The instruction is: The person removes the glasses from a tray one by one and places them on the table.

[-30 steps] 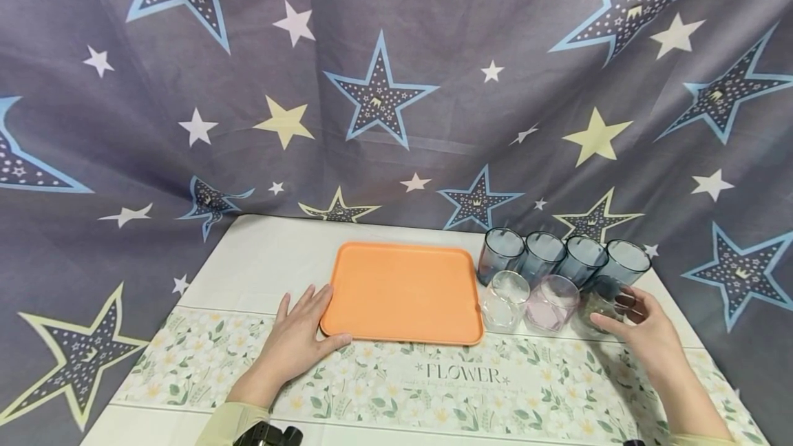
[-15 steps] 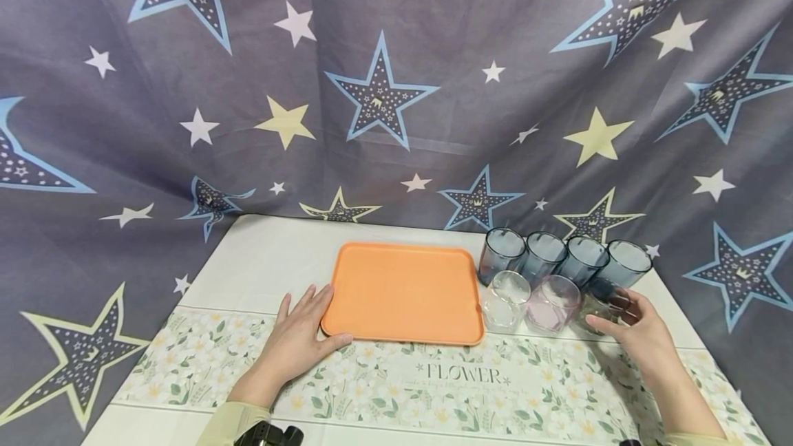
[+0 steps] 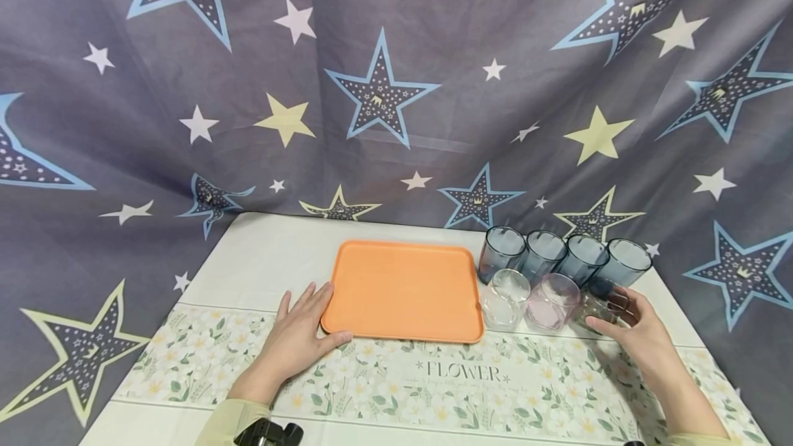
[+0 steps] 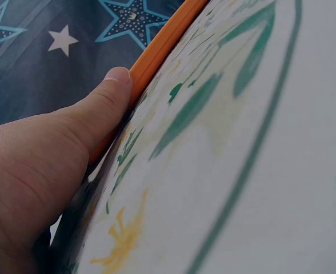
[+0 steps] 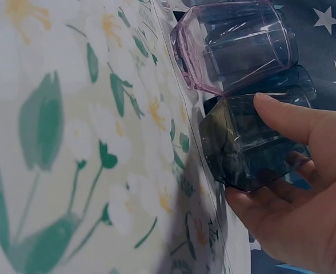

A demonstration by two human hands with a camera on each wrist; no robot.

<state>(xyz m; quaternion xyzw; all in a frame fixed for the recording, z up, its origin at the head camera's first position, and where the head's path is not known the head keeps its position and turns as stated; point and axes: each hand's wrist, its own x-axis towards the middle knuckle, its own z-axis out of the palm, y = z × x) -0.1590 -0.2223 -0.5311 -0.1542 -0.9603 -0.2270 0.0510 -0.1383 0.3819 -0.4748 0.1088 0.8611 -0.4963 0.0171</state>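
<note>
My right hand [image 3: 644, 336] holds a dark grey, see-through glass [image 5: 239, 142] at the right end of the front row. In the right wrist view the thumb lies along one side and the other fingers curl round the opposite side. Beside it stand a pink-tinted glass [image 3: 551, 305] and a clear glass [image 3: 504, 301]. My left hand [image 3: 297, 336] rests at the left edge of an orange tray [image 3: 403, 291], fingers spread and fairly straight. Its thumb touches the tray's rim in the left wrist view [image 4: 148, 60].
Behind the front glasses stands a row of several blue glasses [image 3: 542, 253], close together. The table [image 3: 272, 253] is white with a flower-printed band [image 3: 434, 391] across its front part. A grey star-patterned cloth [image 3: 372, 177] hangs along the back and sides.
The right hand and the dark grey glass have shifted slightly left, closer to the pink-tinted glass. The left hand and the tray have stayed in place.
</note>
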